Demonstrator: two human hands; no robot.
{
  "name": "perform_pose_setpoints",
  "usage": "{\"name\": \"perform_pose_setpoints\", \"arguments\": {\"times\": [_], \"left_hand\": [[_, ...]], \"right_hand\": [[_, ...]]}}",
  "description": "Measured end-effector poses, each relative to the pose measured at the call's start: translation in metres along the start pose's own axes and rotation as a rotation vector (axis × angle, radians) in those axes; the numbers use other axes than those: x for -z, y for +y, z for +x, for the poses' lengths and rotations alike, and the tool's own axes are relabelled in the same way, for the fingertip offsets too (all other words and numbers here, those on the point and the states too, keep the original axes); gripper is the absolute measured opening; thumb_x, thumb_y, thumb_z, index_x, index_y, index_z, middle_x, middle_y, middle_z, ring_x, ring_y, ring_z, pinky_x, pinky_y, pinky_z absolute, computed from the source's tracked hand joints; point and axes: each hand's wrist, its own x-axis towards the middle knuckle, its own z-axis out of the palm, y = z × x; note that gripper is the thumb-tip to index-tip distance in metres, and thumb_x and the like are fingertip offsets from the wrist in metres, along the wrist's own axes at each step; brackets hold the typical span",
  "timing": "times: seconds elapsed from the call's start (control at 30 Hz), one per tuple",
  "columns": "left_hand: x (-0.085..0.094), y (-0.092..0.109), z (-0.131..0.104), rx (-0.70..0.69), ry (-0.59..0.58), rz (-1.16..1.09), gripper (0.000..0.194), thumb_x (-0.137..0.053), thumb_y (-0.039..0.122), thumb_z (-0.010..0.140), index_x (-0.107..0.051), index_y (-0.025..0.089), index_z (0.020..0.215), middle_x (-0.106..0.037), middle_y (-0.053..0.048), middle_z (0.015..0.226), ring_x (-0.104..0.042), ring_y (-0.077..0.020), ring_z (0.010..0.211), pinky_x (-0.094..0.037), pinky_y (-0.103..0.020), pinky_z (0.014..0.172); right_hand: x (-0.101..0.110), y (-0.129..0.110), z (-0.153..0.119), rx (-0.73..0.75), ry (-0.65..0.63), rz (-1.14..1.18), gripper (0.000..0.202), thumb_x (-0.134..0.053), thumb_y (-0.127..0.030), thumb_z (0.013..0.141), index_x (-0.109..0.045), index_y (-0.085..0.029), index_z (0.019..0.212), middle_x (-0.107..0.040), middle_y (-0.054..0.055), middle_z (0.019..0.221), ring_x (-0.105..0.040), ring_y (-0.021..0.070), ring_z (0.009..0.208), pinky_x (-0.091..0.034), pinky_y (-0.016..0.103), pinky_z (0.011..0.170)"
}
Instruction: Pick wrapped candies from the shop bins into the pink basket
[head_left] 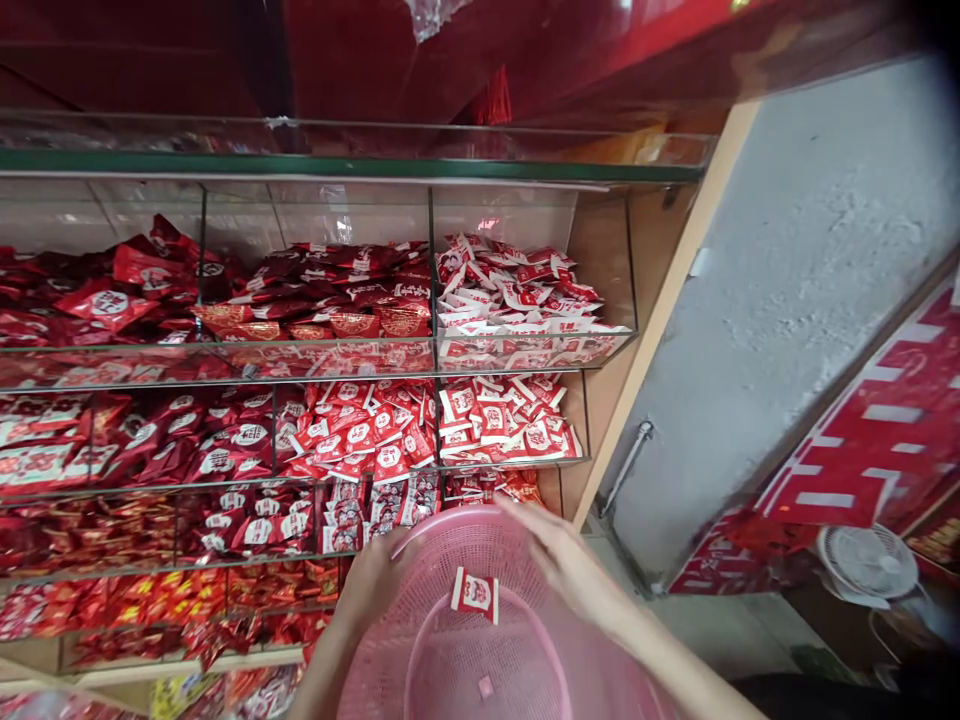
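Note:
A pink plastic mesh basket [459,520] is held low in front of the shelves, tilted so that I look down into it. My left hand [376,578] grips its left side, fingers partly hidden by the rim. On the opposite side my right hand [561,560] holds the rim, with some blur. One small red-and-white packet [475,594] lies inside the basket against the mesh. Just beyond the basket, similar red-and-white packets [510,420] fill a shelf compartment.
Tiered shelves with clear dividers hold heaps of red packets [360,430]. A green-edged glass shelf [337,165] runs overhead. To the right are a wooden end panel [652,330], a grey wall [810,260], red printed sheets [847,450] and a white fan [868,562].

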Motion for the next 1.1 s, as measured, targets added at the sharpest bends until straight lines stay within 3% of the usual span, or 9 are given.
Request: {"name": "perform_pose_setpoints", "arguments": {"times": [0.07, 0.17, 0.23, 0.47, 0.6, 0.83, 1.1], "left_hand": [[0.000, -0.004, -0.001, 0.004, 0.002, -0.008, 0.035, -0.038, 0.044, 0.086, -0.060, 0.018, 0.076, -0.060, -0.002, 0.068, -0.054, -0.0166, 0.066, -0.034, -0.022, 0.062], [-0.002, -0.007, -0.002, 0.027, 0.006, -0.013, 0.032, -0.039, 0.041, 0.085, -0.060, 0.018, 0.076, -0.059, -0.001, 0.067, -0.053, -0.0170, 0.066, -0.033, -0.022, 0.060], [-0.002, -0.008, -0.003, 0.026, 0.009, -0.020, 0.031, -0.040, 0.039, 0.085, -0.060, 0.018, 0.075, -0.057, -0.001, 0.067, -0.051, -0.0165, 0.064, -0.033, -0.022, 0.060], [-0.002, -0.007, -0.005, 0.012, 0.035, -0.020, 0.030, -0.041, 0.040, 0.084, -0.056, 0.018, 0.070, -0.053, 0.001, 0.062, -0.046, -0.0148, 0.059, -0.031, -0.021, 0.058], [0.000, -0.007, -0.007, 0.009, 0.037, -0.037, 0.033, -0.041, 0.043, 0.084, -0.058, 0.017, 0.072, -0.056, 0.000, 0.065, -0.048, -0.0148, 0.062, -0.033, -0.021, 0.058], [0.004, -0.007, -0.010, 0.065, 0.024, -0.014, 0.042, -0.038, 0.051, 0.085, -0.057, 0.016, 0.071, -0.049, 0.002, 0.060, -0.045, -0.0132, 0.059, -0.031, -0.020, 0.055], [0.003, -0.011, -0.013, 0.064, 0.028, -0.011, 0.040, -0.037, 0.048, 0.086, -0.055, 0.016, 0.070, -0.046, 0.002, 0.060, -0.043, -0.0121, 0.058, -0.029, -0.020, 0.055]], "right_hand": [[0.020, 0.004, 0.005, -0.028, 0.186, -0.030, 0.040, -0.038, -0.025, 0.089, -0.049, -0.025, 0.127, -0.058, 0.007, 0.115, -0.057, 0.0191, 0.099, -0.045, 0.033, 0.085], [0.038, 0.017, 0.017, -0.156, 0.465, -0.162, 0.031, -0.046, -0.037, 0.086, -0.060, -0.020, 0.108, -0.057, 0.009, 0.105, -0.058, 0.0206, 0.090, -0.046, 0.033, 0.078], [0.042, 0.025, 0.024, -0.226, 0.539, -0.252, 0.029, -0.048, -0.040, 0.085, -0.063, -0.019, 0.098, -0.056, 0.009, 0.102, -0.058, 0.0215, 0.088, -0.045, 0.034, 0.077], [0.033, 0.027, 0.034, -0.373, 0.513, -0.370, 0.029, -0.043, -0.037, 0.087, -0.065, -0.018, 0.085, -0.056, 0.008, 0.094, -0.058, 0.0196, 0.076, -0.042, 0.031, 0.063], [0.030, 0.034, 0.037, -0.329, 0.572, -0.323, 0.027, -0.044, -0.036, 0.085, -0.063, -0.018, 0.075, -0.057, 0.007, 0.088, -0.056, 0.0175, 0.070, -0.040, 0.030, 0.061], [0.029, 0.046, 0.042, -0.238, 0.717, 0.012, 0.026, -0.051, -0.040, 0.082, -0.060, -0.016, 0.075, -0.059, 0.005, 0.078, -0.054, 0.0159, 0.068, -0.043, 0.029, 0.065], [0.039, 0.021, 0.033, -0.128, 0.723, 0.112, 0.021, -0.053, -0.036, 0.085, -0.060, -0.017, 0.087, -0.064, 0.006, 0.089, -0.058, 0.0159, 0.078, -0.045, 0.029, 0.073]]}}
